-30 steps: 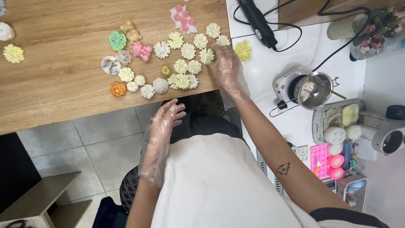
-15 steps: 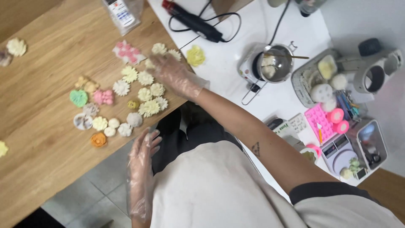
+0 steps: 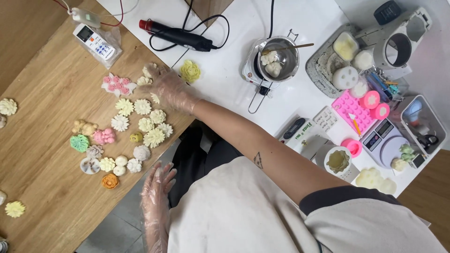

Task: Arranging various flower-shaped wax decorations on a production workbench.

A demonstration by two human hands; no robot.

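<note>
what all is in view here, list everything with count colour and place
wax flowers: about two dozen; cream, white, pink, green, orange; spread on the wooden table
yellow flower: one, on the white table, beside the right hand
remote control: one, white, in a clear bag, top left
heat tool: one, black and red, corded, top centre
metal pot: one, silver, on a small hot plate, white lumps inside
pink moulds: several, on the right
digital scale: one, grey, right
grey tray: one, holding white moulds
left hand: clear glove, off the table edge, holding nothing
right hand: clear glove, fingers over cream flowers at the tables' join
</note>
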